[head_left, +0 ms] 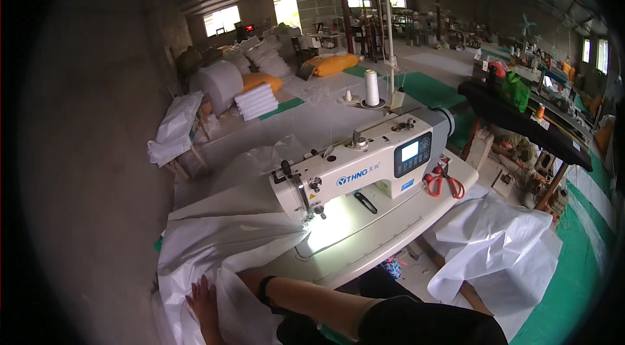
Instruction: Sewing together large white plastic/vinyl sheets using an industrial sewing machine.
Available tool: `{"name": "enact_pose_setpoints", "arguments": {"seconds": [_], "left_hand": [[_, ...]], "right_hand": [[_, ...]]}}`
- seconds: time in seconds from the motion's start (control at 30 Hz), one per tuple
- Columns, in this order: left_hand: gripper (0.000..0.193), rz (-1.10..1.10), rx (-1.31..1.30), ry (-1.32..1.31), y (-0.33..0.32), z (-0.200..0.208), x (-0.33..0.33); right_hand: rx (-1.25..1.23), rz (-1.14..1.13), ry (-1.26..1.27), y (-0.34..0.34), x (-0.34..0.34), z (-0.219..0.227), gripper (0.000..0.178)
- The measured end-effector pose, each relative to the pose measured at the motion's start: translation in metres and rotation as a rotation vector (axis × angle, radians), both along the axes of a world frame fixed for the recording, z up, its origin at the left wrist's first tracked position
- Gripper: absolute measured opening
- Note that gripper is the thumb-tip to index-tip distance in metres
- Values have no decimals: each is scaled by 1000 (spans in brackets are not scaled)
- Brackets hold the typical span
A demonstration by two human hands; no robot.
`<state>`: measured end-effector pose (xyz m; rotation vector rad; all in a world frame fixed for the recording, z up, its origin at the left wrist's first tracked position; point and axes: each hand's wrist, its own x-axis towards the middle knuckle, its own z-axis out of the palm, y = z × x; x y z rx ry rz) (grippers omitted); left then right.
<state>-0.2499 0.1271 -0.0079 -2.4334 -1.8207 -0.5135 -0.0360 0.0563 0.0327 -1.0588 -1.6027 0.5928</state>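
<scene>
A large white plastic-like sheet (pixel 195 241) drapes over the left end of the sewing table (pixel 390 231) and runs to the needle area of a white sewing machine (pixel 351 172). On the sheet's lower part my left hand (pixel 205 303) lies with fingers stretched out. My right hand (pixel 250 278) is beside it at the sheet, below the machine head; a fold hides its fingers, and a black band (pixel 265 289) circles the wrist. Under the machine arm lie black thread snips (pixel 366 202). Red-handled scissors (pixel 444 182) rest at the table's right end.
A white thread cone (pixel 372 88) stands behind the machine. More white sheeting (pixel 495 241) hangs at the right, near a black padded board (pixel 521 120) carrying a green bag (pixel 515 91). Farther back are a big white roll (pixel 218 88), stacked white bundles (pixel 256 101) and orange sacks (pixel 332 65).
</scene>
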Motion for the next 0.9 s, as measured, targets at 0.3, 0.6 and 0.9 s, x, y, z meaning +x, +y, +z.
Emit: {"name": "enact_pose_setpoints", "arguments": {"seconds": [0.3,0.6,0.9], "left_hand": [[52,-250,18,31,24,1,-30],[49,-325,33,-113,-59,56,-43],[59,-151,-176,-22,-74,20,-5]], "right_hand": [[-103,633,-180,-72,-26,-42,51],[-835,726,653,-169,-3,-89,68],[-1217,714,692,-222,0,-23,59]]}}
